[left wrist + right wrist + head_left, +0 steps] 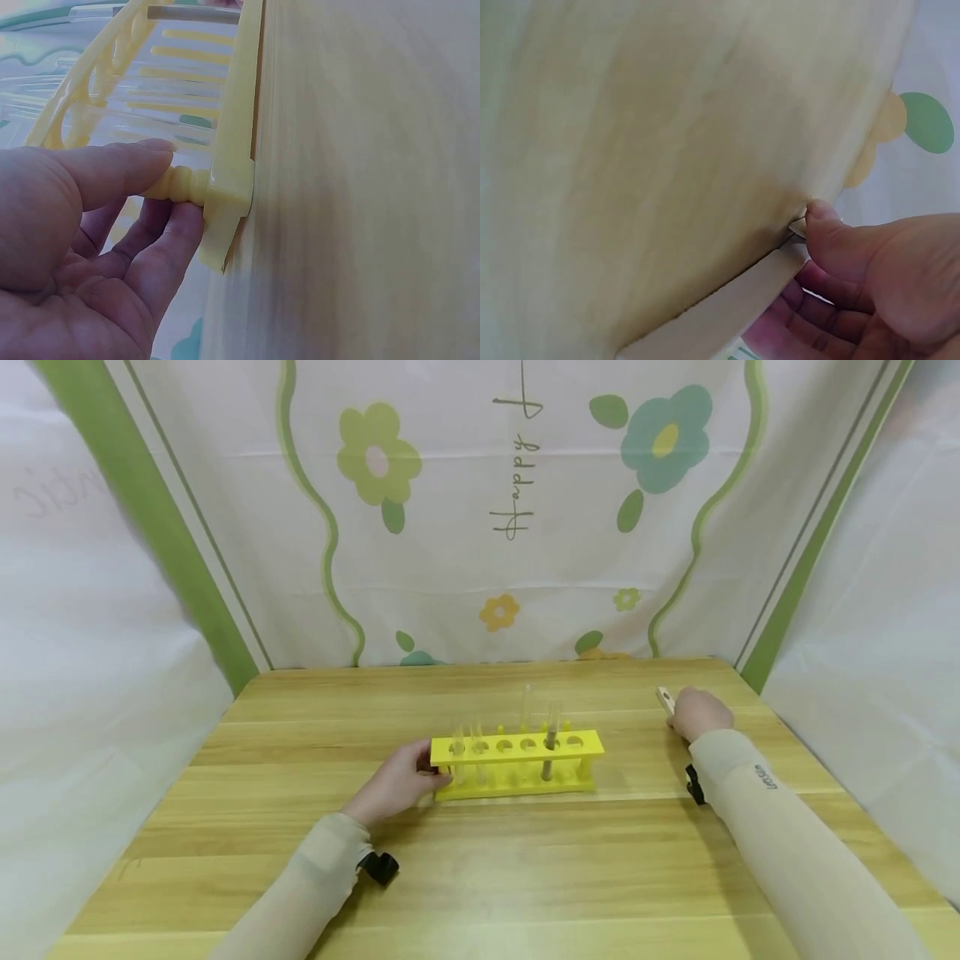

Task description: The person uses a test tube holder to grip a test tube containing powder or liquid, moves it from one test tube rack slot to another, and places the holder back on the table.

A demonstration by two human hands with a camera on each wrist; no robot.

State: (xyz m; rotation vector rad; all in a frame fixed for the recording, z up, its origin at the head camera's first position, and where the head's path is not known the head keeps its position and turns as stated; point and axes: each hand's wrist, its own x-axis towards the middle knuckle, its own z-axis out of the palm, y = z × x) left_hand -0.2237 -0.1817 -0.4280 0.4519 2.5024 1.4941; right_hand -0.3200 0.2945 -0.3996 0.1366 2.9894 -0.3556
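A yellow test tube rack (517, 748) stands upright on the wooden table. My left hand (397, 781) is at its left end, and in the left wrist view thumb and fingers pinch the yellow end post (178, 184). Two clear test tubes (458, 739) stand at that end; one test tube with dark contents (548, 764) stands further right, and another clear tube (527, 706) rises at the back. Far to the right, my right hand (702, 714) grips a pale wooden test tube clamp (712, 315) at the table surface. The hand hides part of the clamp.
The wooden table (480, 877) reaches to a white flowered curtain (450, 552) at the back. White cloth walls (877, 635) rise on both sides. A dark wrist device (378, 867) sits on the left sleeve, another (695, 785) on the right.
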